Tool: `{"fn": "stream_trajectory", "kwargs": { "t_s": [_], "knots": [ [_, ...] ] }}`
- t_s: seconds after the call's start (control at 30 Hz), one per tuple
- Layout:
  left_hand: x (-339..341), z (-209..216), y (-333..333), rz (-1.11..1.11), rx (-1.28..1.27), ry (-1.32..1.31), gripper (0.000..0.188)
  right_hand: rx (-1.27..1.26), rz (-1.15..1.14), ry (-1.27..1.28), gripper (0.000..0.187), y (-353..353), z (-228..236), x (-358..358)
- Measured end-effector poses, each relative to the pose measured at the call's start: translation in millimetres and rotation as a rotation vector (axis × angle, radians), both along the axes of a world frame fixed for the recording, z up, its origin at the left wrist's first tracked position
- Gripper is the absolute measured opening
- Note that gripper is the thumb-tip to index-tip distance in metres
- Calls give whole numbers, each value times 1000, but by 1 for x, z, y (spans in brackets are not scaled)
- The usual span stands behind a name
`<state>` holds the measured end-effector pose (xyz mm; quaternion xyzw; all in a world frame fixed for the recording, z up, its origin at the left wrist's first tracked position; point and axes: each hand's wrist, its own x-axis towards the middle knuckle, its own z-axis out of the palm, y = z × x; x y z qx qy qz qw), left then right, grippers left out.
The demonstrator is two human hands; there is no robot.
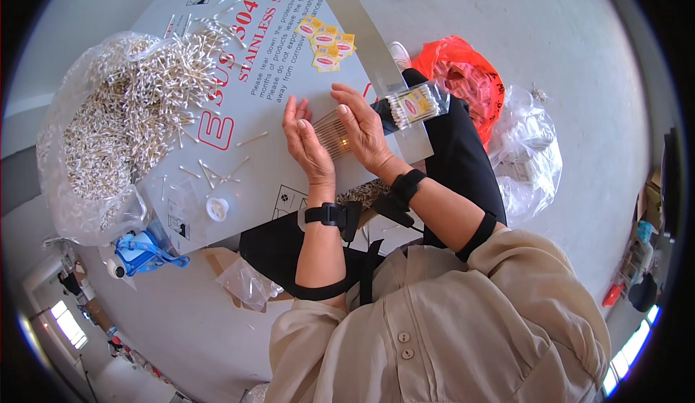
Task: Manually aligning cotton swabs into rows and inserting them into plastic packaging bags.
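Cotton swabs [333, 137] lie in a row at the frame's centre, between left hand [310, 142] and right hand [364, 132]; each grip is unclenched, fingers extended, seemingly keeping the sticks aligned. A clear bag [71, 222] of loose swabs [119, 117] sits left, apparently within reach.

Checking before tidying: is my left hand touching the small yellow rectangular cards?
Apart: the head view shows printed grey tabletop between your left hand and those cards.
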<state>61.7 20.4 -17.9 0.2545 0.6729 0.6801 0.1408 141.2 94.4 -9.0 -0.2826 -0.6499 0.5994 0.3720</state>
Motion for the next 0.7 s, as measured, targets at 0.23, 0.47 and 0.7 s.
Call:
{"fn": "stream_trajectory", "kwargs": {
  "t_s": [0.23,0.47,0.7],
  "knots": [
    [-3,2,-10,3,31,-61,55,-260,81,2,33,7,-11,11],
    [7,4,-7,50,25,-42,54,-123,56,20,34,5,-9,14],
    [15,1,-3,66,22,-13,53,-79,-28,23,30,-8,-3,8]
  ]
}}
